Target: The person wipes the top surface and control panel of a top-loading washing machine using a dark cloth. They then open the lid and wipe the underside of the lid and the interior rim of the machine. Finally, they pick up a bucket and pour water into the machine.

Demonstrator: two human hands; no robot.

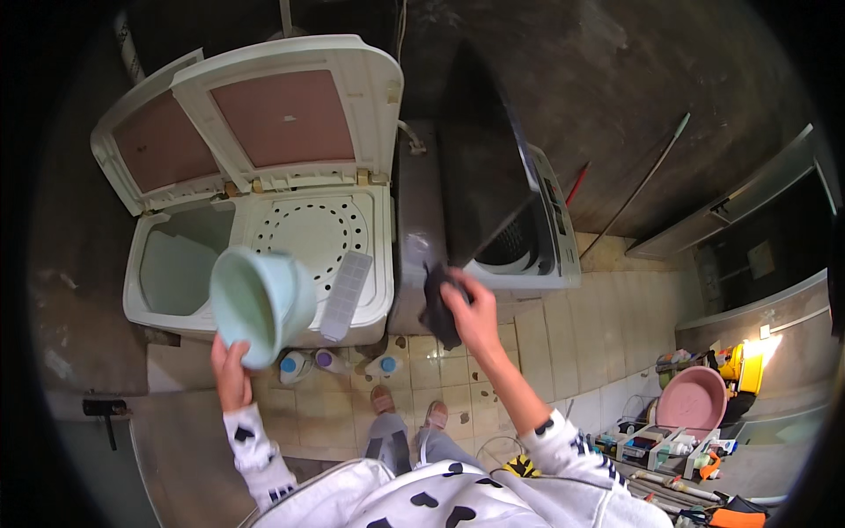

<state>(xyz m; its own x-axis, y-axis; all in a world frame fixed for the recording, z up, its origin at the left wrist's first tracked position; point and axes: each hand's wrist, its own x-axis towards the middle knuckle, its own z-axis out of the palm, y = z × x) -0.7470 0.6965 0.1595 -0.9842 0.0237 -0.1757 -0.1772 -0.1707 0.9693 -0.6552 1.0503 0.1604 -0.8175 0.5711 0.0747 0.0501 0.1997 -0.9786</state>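
Note:
My left hand [231, 369] grips the rim of a pale blue-green plastic bucket [297, 294], tilted with its mouth towards the left, in front of the open twin-tub washing machine [376, 264]. Between my fingers, my right hand [472, 313] pinches a dark cloth [439, 307], hanging near the front corner of a top-loading washing machine [508, 274]. That machine's dark lid [485, 152] stands raised. A grey lint-filter-like plastic panel [346, 294] lies on the twin-tub's perforated spin cover [304, 231]. Both of the twin-tub's lids [284, 119] are up, and its left tub [181, 264] is uncovered.
Bottles with blue and purple caps [294, 366] stand on the tiled floor [422, 376] before the twin-tub. A long-handled stick [637, 185] leans on the right wall. At the lower right are a pink basin [692, 402] and a shelf rack [667, 449] with assorted items.

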